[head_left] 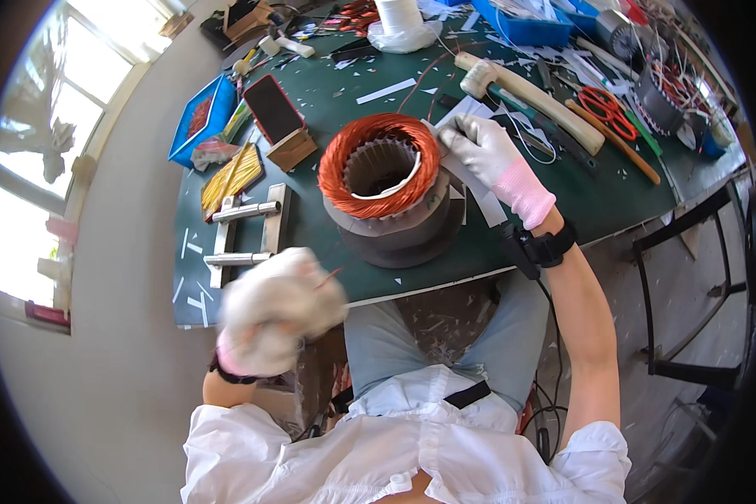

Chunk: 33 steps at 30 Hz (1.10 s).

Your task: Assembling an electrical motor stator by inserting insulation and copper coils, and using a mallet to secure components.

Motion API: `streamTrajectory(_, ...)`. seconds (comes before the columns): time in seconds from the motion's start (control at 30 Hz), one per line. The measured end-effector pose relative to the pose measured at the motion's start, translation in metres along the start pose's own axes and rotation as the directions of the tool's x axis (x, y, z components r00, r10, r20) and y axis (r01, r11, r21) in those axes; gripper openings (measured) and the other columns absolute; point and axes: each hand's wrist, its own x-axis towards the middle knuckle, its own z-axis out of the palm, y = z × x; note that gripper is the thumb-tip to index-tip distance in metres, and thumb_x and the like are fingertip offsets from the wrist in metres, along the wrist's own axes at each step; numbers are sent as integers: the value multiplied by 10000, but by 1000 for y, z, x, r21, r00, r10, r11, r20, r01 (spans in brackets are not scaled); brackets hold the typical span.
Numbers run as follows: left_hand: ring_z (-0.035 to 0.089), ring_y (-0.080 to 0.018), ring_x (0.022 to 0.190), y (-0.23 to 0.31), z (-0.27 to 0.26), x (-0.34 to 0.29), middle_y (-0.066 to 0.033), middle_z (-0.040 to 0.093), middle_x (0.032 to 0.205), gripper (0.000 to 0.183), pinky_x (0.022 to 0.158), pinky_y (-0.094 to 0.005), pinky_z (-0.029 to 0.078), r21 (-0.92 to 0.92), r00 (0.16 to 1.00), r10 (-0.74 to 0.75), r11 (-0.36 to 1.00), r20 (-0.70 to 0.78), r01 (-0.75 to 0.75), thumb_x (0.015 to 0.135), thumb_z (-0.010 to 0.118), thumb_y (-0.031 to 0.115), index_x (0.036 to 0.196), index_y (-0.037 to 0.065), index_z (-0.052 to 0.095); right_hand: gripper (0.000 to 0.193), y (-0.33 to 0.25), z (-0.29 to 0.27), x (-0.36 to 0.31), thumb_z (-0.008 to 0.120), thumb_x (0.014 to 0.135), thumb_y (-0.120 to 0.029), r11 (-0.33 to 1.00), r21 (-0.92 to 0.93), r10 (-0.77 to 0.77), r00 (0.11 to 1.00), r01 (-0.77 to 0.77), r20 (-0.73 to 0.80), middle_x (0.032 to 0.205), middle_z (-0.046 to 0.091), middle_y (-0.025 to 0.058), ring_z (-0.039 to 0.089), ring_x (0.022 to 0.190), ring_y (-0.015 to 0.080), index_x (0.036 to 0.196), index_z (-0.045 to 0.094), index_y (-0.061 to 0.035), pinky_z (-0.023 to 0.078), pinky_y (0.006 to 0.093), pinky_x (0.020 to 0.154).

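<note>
A motor stator (403, 233) stands upright on the green table in front of me, with a thick ring of copper windings (338, 172) around its top. White slot liners line its bore. My right hand (476, 149), in a white glove with a pink cuff, is at the right side of the windings. Its fingers are pinched together, and what lies between them is hidden. My left hand (281, 307), gloved too, is smeared by motion near the table's front edge, left of the stator. It looks curled, with a thin reddish copper wire (331, 276) sticking out at its fingers.
On the left are a metal frame (274, 220), a phone (275, 109) on a wooden stand (291, 149) and a blue bin (202, 122). Rightward lie a mallet (554, 105), red-handled scissors (606, 112) and another stator (659, 101). A black metal frame (689, 370) stands beside the table.
</note>
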Motion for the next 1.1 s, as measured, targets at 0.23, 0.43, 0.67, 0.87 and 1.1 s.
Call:
streamTrajectory(0.23,489,-212,779,33,-115,22,-120,549,1042,394,745,-370,413,-334,963,148,917,-225,-219,971,414,298,1256,31,460,209,3,14,-5,538,941,-194,983,153,-83,991,99,-108,735,616,62,540,703,77,909,599,3,463,267,685)
streamTrajectory(0.43,577,-220,867,-44,-43,97,-116,579,947,296,769,-360,466,364,745,-658,725,114,585,893,542,214,1081,-14,533,235,1,18,-10,570,933,-230,961,277,44,996,-21,-77,744,628,40,547,696,71,898,606,0,474,263,654)
streamTrajectory(0.67,518,-313,722,-37,24,79,-114,529,749,34,670,-391,424,668,899,-228,738,373,-90,812,569,74,818,46,552,218,4,17,-19,528,915,-193,983,159,-66,987,89,-145,758,622,170,581,694,203,917,597,14,475,328,704)
streamTrajectory(0.87,514,-287,729,-17,9,46,-109,531,747,42,706,-359,427,602,880,-398,779,258,175,759,510,4,787,30,527,217,-3,19,-46,532,915,-201,975,206,-62,992,82,-106,726,618,137,555,639,164,892,591,6,470,316,641)
streamTrajectory(1.1,527,-264,721,-6,29,28,-73,545,764,80,675,-365,407,619,871,-282,785,403,-33,730,581,32,800,51,548,316,-11,48,-76,508,955,-305,836,546,70,997,-48,-20,594,509,-4,485,512,57,794,530,-34,408,224,491)
